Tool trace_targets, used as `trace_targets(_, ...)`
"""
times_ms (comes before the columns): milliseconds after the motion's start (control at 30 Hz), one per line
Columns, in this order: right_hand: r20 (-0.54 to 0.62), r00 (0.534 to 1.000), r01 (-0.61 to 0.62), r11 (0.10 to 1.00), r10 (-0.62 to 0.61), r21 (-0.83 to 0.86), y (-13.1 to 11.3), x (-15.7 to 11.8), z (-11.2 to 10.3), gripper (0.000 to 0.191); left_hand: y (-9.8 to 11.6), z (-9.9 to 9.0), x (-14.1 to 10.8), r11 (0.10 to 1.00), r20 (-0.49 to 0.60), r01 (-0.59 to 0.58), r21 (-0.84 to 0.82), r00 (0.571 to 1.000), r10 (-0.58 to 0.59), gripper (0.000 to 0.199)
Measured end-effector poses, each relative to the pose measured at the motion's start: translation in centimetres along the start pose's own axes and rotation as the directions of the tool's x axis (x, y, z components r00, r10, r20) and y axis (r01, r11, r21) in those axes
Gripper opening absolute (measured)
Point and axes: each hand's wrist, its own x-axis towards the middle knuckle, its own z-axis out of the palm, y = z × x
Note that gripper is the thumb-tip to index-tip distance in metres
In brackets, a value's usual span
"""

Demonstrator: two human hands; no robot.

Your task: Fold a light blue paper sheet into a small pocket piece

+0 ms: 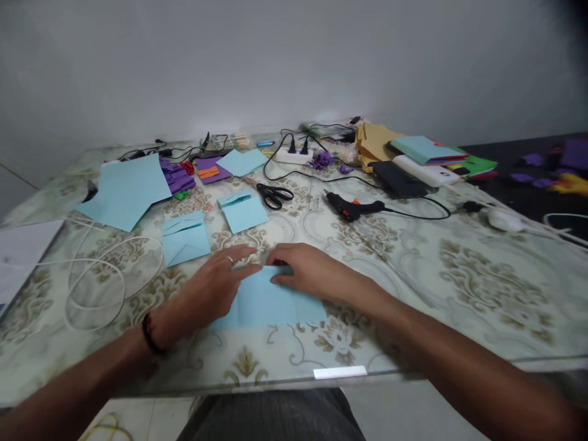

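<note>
A light blue paper (271,301) lies near the table's front edge, its far edge partly raised and folded over. My left hand (215,282), with a ring and a dark bracelet, rests on the paper's left side, thumb and fingers apart. At the far edge my right hand (305,266) pinches the paper between thumb and fingers. Beyond them lie two folded blue paper pieces, one at the left (186,240) and one nearer the middle (242,211). Black scissors (274,195) are beside the second piece.
A black glue gun (353,207) lies right of centre, its cord running right. White cable (120,288) loops at the left. A large blue sheet (131,190), purple strips (177,177) and a white power strip (294,157) are farther back. Stacked coloured papers (425,149) stand at the back right.
</note>
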Motion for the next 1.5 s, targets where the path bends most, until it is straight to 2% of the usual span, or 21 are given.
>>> trace_targets(67,-0.064,0.996,0.053,0.988,-0.063,-0.147,-0.1,-0.3,0.6,0.039,0.4,0.6,-0.6,0.996,0.031,-0.063,0.07,0.998,0.061,0.069)
trace_targets(133,-0.128,0.983,0.101,0.973,-0.129,-0.205,0.2,-0.8,1.5,0.049,0.5,1.2,-1.2,0.994,0.071,-0.063,0.086,0.996,0.057,0.077)
trace_targets(267,-0.246,0.938,0.185,0.953,-0.245,-0.242,1.7,-2.3,2.9,0.042,0.0,1.9,-2.0,0.999,0.121,-0.028,0.035,0.992,0.024,0.083)
trace_targets(433,-0.182,0.923,0.295,0.928,-0.338,-0.227,3.3,-3.6,2.9,0.03,-0.2,1.6,-2.1,0.998,0.119,-0.033,-0.058,0.992,0.039,0.082)
trace_targets(667,-0.173,0.928,0.308,0.941,-0.33,-0.141,4.6,-3.8,2.1,0.025,0.0,1.0,-2.0,0.99,0.106,-0.042,-0.136,0.993,0.057,0.072)
trace_targets(867,-0.191,0.908,0.341,0.923,-0.372,-0.176,4.6,-3.9,2.2,0.025,0.0,0.9,-1.9,0.987,0.091,-0.074,-0.143,0.992,0.087,0.065)
trace_targets(1067,-0.165,0.889,0.384,0.891,-0.428,-0.242,4.1,-3.7,2.0,0.025,-0.4,-0.3,-1.5,0.976,0.156,-0.082,-0.2,0.981,0.114,0.056)
trace_targets(1233,-0.122,0.895,0.407,0.898,-0.429,-0.17,4.2,-3.2,1.6,0.023,-1.0,-0.4,-1.8,0.962,0.178,-0.081,-0.26,0.975,0.13,0.06)
trace_targets(1267,-0.11,0.897,0.41,0.9,-0.427,-0.149,4.3,-3.1,1.4,0.023,-1.0,-0.3,-1.8,0.967,0.215,-0.051,-0.251,0.971,0.107,0.06)
trace_targets(1400,-0.057,0.903,0.42,0.903,-0.426,-0.09,4.6,-2.8,0.9,0.023,-0.6,0.0,-2.0,0.958,0.121,-0.077,-0.276,0.986,0.114,0.056)
trace_targets(1500,-0.066,0.899,0.43,0.9,-0.434,-0.07,4.8,-2.7,0.7,0.023,-0.4,0.1,-2.1,0.963,0.074,-0.096,-0.253,0.99,0.118,0.052)
